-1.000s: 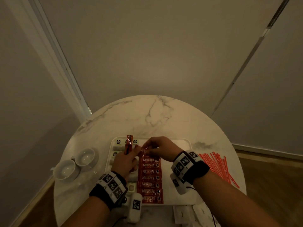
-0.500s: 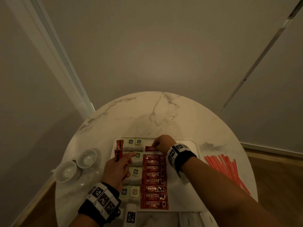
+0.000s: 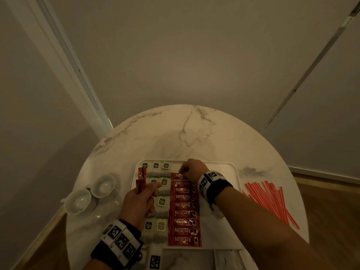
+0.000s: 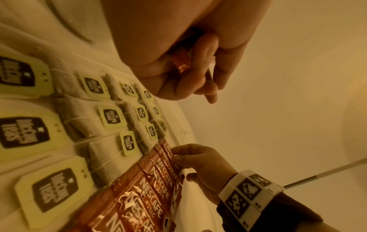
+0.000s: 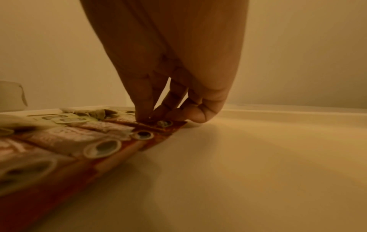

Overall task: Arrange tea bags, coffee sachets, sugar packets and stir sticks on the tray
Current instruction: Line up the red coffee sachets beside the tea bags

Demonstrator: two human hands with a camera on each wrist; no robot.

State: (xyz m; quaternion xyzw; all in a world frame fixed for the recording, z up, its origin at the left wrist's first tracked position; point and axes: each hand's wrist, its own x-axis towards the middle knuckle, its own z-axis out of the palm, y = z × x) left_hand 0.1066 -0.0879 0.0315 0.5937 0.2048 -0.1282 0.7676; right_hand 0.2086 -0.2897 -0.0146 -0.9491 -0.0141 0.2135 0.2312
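Left hand, nearest the camera, over the tea bags on the white tray; fingers curled round spare red sachets standing upright. Column of coffee sachets lies flat mid-tray, right of the tea bags. Right hand at the far end, fingertips pinching the top sachet against the tray. Stir sticks lie on the table, right of the tray. Two cups stand left.

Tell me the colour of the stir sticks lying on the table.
Red-orange; the stir sticks show best in the head view.
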